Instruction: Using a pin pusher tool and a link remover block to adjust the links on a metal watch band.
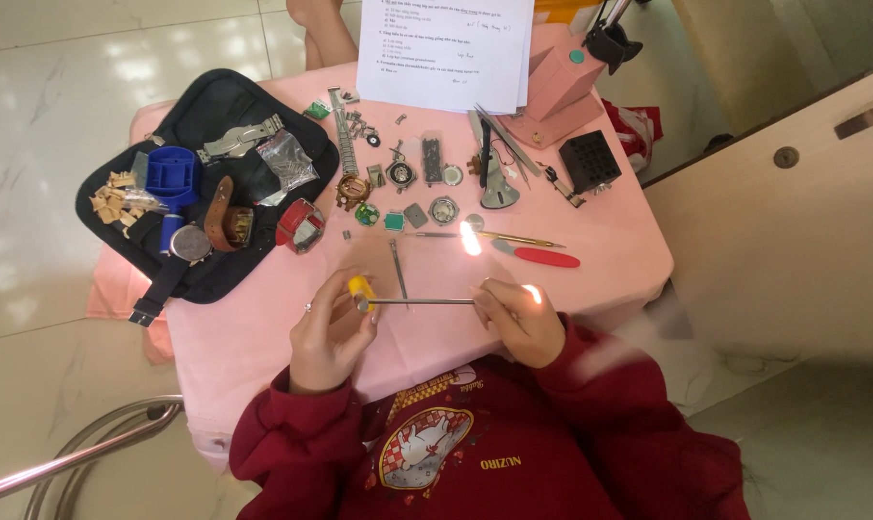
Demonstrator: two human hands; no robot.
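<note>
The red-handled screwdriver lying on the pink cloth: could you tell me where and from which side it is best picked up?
Grip the red-handled screwdriver by its thick red handle, coming from above with the right hand. It lies flat, handle pointing right with bare pink cloth around it; the thin blade end nears small parts.

A black pouch (215,116) lies open on the left of the pink surface (619,250), carrying a blue case holder (174,176), a brown strap (223,200) and a steel bracelet (241,138). Just beside it sits a red watch (302,226). Small watch parts (398,173) spread across the middle. A red-handled tool (542,256) lies to the right, a black block (590,160) behind it, and paper sheets (446,48) at the far edge.
</note>
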